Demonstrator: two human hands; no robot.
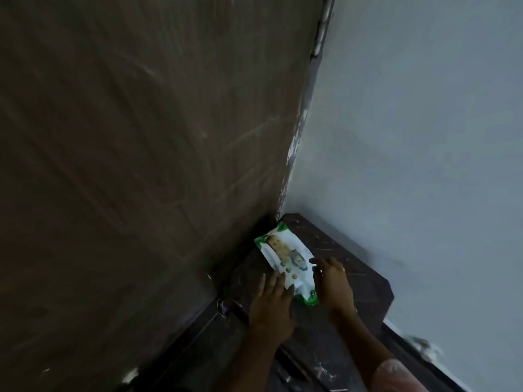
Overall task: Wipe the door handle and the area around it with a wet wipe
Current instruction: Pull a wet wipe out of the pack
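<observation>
A white and green pack of wet wipes (285, 258) lies on a dark step (353, 267) in the corner below the brown door (141, 137). My left hand (271, 306) rests flat on the near left edge of the pack, fingers spread. My right hand (332, 281) grips the pack's near right end, fingers curled over its top. No door handle is in view. The picture is blurred and dim.
A pale blue-grey wall (424, 137) rises on the right and meets the door at a chipped, paint-flecked frame edge (297, 142). Dark flooring with white paint specks (311, 372) runs below the step.
</observation>
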